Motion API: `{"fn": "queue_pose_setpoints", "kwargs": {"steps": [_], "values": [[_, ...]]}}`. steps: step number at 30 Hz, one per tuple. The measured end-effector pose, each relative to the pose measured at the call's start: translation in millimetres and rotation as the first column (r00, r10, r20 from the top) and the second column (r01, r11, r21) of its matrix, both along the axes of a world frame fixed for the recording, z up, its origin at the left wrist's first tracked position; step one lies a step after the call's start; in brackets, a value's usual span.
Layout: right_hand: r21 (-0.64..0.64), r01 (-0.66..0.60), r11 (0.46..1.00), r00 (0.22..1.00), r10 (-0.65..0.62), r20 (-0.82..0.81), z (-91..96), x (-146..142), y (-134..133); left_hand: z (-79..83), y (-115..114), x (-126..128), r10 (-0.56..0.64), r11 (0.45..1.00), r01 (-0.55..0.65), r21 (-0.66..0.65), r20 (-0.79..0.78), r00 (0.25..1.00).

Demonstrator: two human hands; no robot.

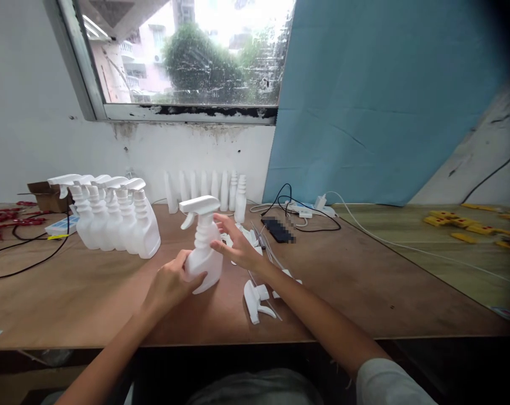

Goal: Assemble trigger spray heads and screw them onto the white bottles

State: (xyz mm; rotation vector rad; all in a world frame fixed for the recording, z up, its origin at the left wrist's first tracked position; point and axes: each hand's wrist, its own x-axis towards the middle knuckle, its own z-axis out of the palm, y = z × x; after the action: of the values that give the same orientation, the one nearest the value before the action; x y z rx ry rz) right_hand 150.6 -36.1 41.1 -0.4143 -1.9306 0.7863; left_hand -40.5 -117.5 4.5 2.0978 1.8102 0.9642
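Across the scene in front of us spreads the brown table, the biggest thing within our reach. On its left side we see a packed group of white spray bottles, standing upright with their heads on; their walls are too cloudy for us to tell what is inside. Along the wall behind stands a row of slim white bottles, contents likewise hidden from us. At the far left sits a small cardboard box, and we cannot make out its inside.

Nearer to us, at the middle of the table's front half, is the held spray bottle, its contents also hidden by its white wall. Its long axis runs close to upright, head on top, and the nozzle points to our left with the trigger hanging beneath.

Our left hand is closed around its lower body. Our right hand curves at the right side of its neck, thumb nearer us; how firmly it grips, we cannot tell. Beneath our right forearm lies a loose trigger head, on its side
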Motion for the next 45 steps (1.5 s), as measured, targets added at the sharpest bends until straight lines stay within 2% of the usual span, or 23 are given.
{"fn": "queue_pose_setpoints", "kwargs": {"steps": [2,4,10,14,19,24,28,30,32,34,35,38,41,43,45], "values": [[0.007,0.007,1.000,0.998,-0.007,0.061,-6.9,9,3,-0.6,4,-15,0.113,0.993,-0.112,0.026,-0.016,0.993],[-0.050,0.027,0.998,0.997,-0.023,0.077,-13.6,21,8,-0.6,10,-30,0.210,0.975,-0.208,0.073,-0.020,0.978],[-0.290,0.063,0.955,0.995,-0.082,-0.053,-30.8,58,24,4.9,37,-63,0.484,0.856,-0.461,0.234,-0.051,0.873],[-0.370,0.123,0.921,0.987,-0.153,-0.053,-40.2,76,31,-1.9,54,-75,0.525,0.836,-0.492,0.242,-0.094,0.846],[-0.430,0.142,0.892,0.987,-0.161,-0.009,-49.6,82,34,-13.4,61,-79,0.548,0.822,-0.519,0.234,-0.079,0.833],[-0.434,0.136,0.891,0.990,-0.131,0.041,-53.9,77,31,-16.8,66,-79,0.584,0.798,-0.566,0.209,-0.032,0.811],[-0.418,0.138,0.898,0.990,-0.116,0.078,-53.2,75,26,-16.7,66,-82,0.612,0.780,-0.591,0.209,-0.052,0.789],[-0.403,0.160,0.901,0.986,-0.127,0.108,-52.4,75,24,-16.8,62,-82,0.612,0.766,-0.573,0.292,-0.058,0.789],[-0.390,0.180,0.903,0.980,-0.132,0.146,-50.0,77,23,-18.0,56,-79,0.579,0.749,-0.492,0.443,-0.078,0.812],[-0.356,0.188,0.916,0.968,-0.112,0.225,-44.4,80,21,-20.4,52,-71,0.483,0.758,-0.326,0.564,-0.151,0.862],[-0.327,0.181,0.927,0.954,-0.084,0.289,-40.2,83,20,-21.8,51,-65,0.416,0.777,-0.231,0.585,-0.204,0.886],[-0.287,0.075,0.955,0.839,0.096,0.536,-25.2,97,16,-23.5,55,-41,0.191,0.861,0.000,0.508,-0.324,0.926],[-0.330,-0.049,0.943,0.641,0.283,0.713,-13.6,111,11,-19.7,71,-18,0.039,0.911,0.112,0.398,-0.352,0.935],[-0.312,-0.076,0.947,0.547,0.301,0.781,-10.8,116,6,-16.0,86,-7,-0.002,0.925,0.139,0.354,-0.360,0.933],[-0.267,-0.061,0.962,0.509,0.260,0.821,-11.5,116,0,-14.1,100,1,-0.025,0.939,0.137,0.315,-0.336,0.941]]}}
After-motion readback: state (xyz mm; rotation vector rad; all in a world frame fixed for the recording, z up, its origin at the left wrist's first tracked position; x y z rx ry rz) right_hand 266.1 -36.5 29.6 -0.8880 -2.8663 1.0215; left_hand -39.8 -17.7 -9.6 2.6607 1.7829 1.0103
